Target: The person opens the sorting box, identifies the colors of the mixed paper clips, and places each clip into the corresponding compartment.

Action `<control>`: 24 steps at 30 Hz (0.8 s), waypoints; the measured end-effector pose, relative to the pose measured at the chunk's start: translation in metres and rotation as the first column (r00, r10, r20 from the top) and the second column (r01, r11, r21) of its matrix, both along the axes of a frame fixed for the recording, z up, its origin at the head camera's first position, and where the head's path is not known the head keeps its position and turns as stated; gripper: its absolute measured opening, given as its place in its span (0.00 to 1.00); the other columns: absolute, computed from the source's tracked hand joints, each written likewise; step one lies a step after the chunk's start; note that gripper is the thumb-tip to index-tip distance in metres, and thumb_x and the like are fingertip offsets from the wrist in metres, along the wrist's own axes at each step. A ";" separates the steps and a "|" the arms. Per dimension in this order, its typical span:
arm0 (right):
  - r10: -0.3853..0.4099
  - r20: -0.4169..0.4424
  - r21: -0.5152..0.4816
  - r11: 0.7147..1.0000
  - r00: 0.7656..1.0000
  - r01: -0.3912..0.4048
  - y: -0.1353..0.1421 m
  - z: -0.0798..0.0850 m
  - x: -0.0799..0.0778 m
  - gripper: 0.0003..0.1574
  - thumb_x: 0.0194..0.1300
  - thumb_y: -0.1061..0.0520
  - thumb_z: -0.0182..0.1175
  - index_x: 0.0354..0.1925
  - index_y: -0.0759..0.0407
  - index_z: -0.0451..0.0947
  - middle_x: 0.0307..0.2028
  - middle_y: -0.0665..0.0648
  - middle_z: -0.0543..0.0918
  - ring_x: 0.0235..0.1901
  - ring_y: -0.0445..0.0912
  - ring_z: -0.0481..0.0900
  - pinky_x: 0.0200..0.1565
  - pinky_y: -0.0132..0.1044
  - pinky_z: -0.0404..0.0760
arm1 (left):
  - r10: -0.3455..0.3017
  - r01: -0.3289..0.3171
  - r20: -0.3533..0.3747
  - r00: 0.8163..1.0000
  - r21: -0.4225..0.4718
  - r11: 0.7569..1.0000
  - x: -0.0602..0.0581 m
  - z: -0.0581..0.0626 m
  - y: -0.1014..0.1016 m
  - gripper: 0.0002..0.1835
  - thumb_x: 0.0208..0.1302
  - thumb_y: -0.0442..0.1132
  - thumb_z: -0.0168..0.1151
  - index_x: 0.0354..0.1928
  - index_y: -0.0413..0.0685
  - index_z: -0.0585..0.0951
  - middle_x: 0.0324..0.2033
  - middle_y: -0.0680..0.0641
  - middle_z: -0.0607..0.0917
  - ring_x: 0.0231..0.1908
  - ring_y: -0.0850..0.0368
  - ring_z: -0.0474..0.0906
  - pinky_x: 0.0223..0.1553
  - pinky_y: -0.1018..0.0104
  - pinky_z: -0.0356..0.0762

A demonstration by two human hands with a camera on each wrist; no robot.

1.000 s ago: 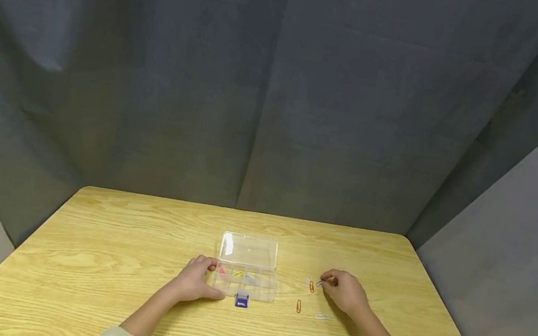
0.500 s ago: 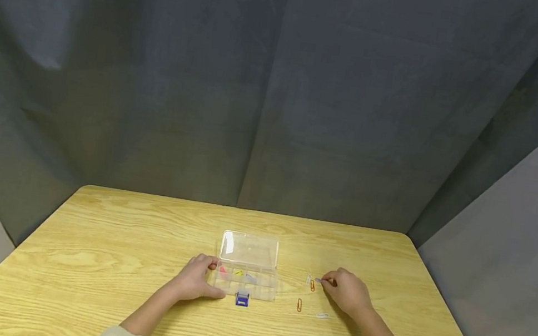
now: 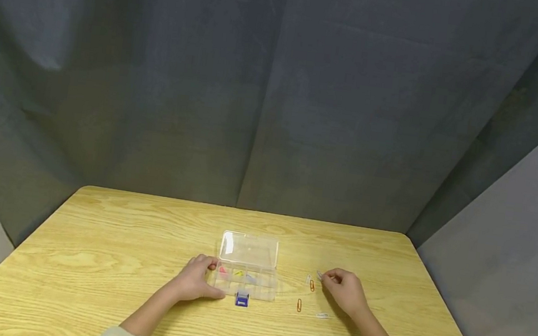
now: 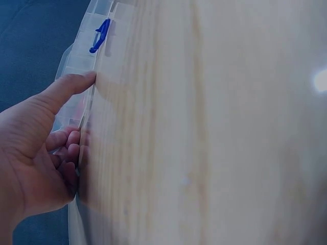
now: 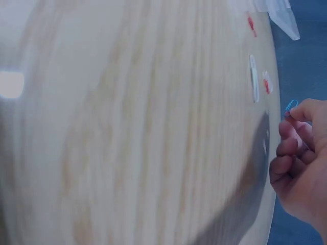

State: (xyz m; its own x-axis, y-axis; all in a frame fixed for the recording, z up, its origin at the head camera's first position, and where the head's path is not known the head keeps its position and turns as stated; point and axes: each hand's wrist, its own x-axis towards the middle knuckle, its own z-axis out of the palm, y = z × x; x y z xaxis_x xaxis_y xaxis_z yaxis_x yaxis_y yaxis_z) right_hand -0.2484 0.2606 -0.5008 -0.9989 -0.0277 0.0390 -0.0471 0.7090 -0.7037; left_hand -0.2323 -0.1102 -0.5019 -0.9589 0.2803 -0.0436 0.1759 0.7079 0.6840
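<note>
Clear compartment box [image 3: 264, 293], lid [image 3: 251, 250] extending open toward twelve o'clock.
Left hand [image 3: 192, 280], spread at the box's nine o'clock, is gripping its end with thumb and fingers; right hand [image 3: 346, 293], at three o'clock, is pinching a blue paperclip [image 5: 292, 105] between thumb and finger.

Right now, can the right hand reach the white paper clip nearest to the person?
Probably yes: the white clip lies uncovered near the right hand, though that hand pinches a blue clip.

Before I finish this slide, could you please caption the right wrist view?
Right hand pinches a blue paper clip; a white paper clip lies nearby.
</note>
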 end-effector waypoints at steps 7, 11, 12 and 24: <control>-0.037 0.106 -0.193 0.980 0.994 0.057 -0.010 0.004 0.005 0.15 0.59 0.51 0.55 0.37 0.62 0.79 0.24 0.58 0.78 0.18 0.41 0.68 0.20 0.30 0.69 | -0.005 0.005 0.005 1.000 -0.003 1.000 -0.001 -0.002 0.000 0.45 0.35 0.59 0.70 0.55 0.42 0.68 0.44 0.49 0.72 0.47 0.54 0.65 0.48 0.56 0.67; -0.050 0.158 -0.266 0.960 0.986 0.091 -0.021 0.009 0.008 0.15 0.59 0.51 0.55 0.37 0.62 0.78 0.25 0.59 0.78 0.15 0.40 0.64 0.18 0.30 0.67 | -0.003 0.003 0.004 1.000 -0.002 1.000 -0.002 -0.003 -0.001 0.44 0.35 0.59 0.70 0.54 0.42 0.68 0.44 0.50 0.72 0.46 0.55 0.65 0.48 0.56 0.67; -0.049 0.168 -0.283 0.954 0.985 0.096 -0.024 0.010 0.009 0.16 0.59 0.51 0.55 0.38 0.62 0.78 0.24 0.59 0.78 0.14 0.40 0.63 0.17 0.30 0.66 | -0.003 0.003 0.004 1.000 -0.001 1.000 -0.003 -0.003 -0.001 0.44 0.34 0.59 0.70 0.54 0.42 0.68 0.44 0.50 0.72 0.46 0.55 0.65 0.47 0.56 0.67; -0.037 0.253 -0.414 0.899 0.967 0.143 -0.052 0.020 0.016 0.17 0.58 0.51 0.55 0.40 0.63 0.77 0.19 0.57 0.75 0.09 0.39 0.55 0.12 0.27 0.56 | -0.008 0.008 0.002 1.000 -0.002 1.000 -0.002 -0.003 -0.001 0.44 0.35 0.59 0.70 0.54 0.43 0.69 0.44 0.50 0.72 0.46 0.55 0.64 0.47 0.57 0.67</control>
